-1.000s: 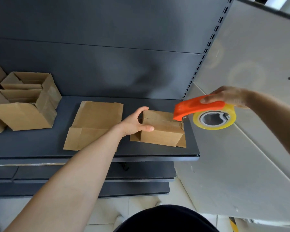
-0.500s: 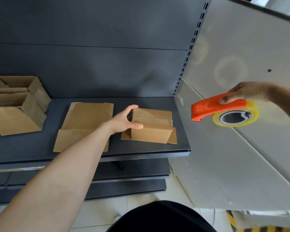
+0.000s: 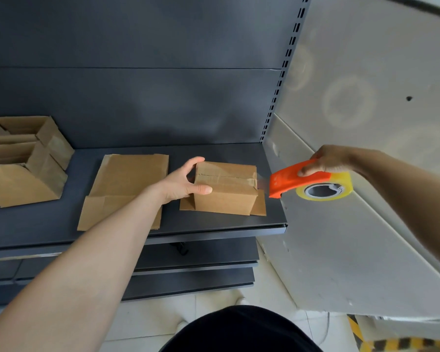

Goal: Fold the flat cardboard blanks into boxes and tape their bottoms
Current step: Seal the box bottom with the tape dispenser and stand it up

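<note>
Left hand [image 3: 182, 182] is clamped on the left end of the one small box [image 3: 226, 201], thumb along the near face and fingers curled over the far top edge. Right hand [image 3: 327, 158] is out to the right, wrapped round the orange tape dispenser [image 3: 290, 180], thumb pressed on its top. The single yellowish tape roll [image 3: 341, 185] hangs under that hand. The dispenser's nose sits just beside the box's right end, not touching it, and a faint clear strip seems to bridge the gap, though it is too pale to be sure.

The box stands near the right end of the dark shelf [image 3: 214, 228], closed side up. One band of tape runs along its top seam, crinkled at the right corner. Two flaps splay flat on the shelf at its base, one on each side.

Just left of the box, under the left forearm, lies one flat blank [image 3: 130, 179], unfolded. Well over on the left is a cluster of open boxes [image 3: 18, 184]. I count three, piled together and cut off by the frame edge, so there may be more.

Below the front lip, two lower shelves [image 3: 193, 262] step back. One large white panel [image 3: 353, 237] leans in at the right, behind the dispenser.
</note>
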`<state>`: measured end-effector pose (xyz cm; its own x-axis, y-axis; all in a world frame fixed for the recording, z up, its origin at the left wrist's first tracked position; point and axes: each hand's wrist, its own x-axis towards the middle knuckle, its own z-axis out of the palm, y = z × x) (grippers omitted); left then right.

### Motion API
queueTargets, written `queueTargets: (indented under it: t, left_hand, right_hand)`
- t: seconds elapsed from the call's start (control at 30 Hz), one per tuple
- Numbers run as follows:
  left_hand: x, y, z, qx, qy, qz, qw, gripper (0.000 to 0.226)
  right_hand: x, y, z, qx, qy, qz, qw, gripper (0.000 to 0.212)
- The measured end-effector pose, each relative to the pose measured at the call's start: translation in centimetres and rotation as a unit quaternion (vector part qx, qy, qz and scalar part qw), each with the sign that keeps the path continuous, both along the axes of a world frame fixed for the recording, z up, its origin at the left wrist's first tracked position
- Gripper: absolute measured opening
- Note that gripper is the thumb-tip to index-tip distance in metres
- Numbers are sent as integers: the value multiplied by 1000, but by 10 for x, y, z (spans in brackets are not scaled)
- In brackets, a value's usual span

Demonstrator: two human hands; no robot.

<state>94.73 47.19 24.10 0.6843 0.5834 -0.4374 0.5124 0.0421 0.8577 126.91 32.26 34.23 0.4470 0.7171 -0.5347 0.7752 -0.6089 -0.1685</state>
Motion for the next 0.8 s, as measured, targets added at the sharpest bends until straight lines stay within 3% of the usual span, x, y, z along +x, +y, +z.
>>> queueTargets:
  t: [0.43,0.63,0.8]
  left_hand:
    - [5,-6,10,-44,-11,23,999,94]
    - [3,-10,13,-41,-16,42,998,94]
    - [5,-15,15,-48,-19,57,997,93]
  right_hand:
    - [-44,27,-9,15,-55,89,994,45]
    - [-69,30,-37,27,-230,196,953,39]
    - [-50,50,-47,125,-234,91,960,46]
